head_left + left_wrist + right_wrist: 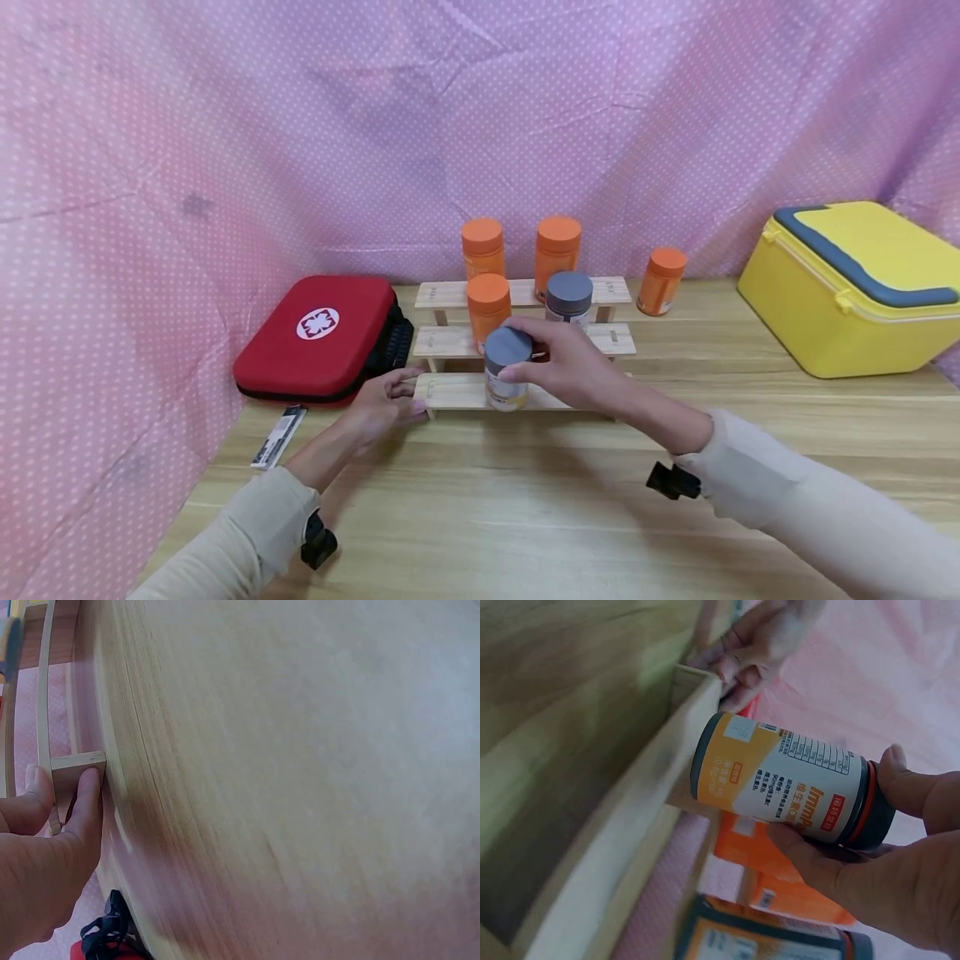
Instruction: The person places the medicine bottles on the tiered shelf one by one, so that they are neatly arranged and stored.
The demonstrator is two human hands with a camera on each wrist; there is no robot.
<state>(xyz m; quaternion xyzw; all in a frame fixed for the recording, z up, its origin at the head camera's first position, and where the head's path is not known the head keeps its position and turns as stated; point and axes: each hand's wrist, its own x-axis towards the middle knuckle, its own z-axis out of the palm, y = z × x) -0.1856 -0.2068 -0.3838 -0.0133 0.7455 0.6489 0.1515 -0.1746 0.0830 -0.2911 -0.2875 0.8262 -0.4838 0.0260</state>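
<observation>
My right hand (570,362) grips a supplement bottle (506,379) with a grey lid and a white-and-yellow label. In the right wrist view, thumb and fingers hold the bottle (780,776) around its lid end, and its base is right at the lowest board. My left hand (375,408) pinches the left end of the three-step wooden rack (450,390); in the left wrist view the thumb lies on the board and a finger against the leg (79,765). On the middle step stand an orange bottle (487,310) and another grey-lidded bottle (568,296).
Two orange bottles (483,246) stand on the top step. Another orange bottle (662,282) is on the table right of the rack. A red first-aid case (322,333) and a small flat packet (278,437) lie at the left; a yellow box (847,292) stands at the right.
</observation>
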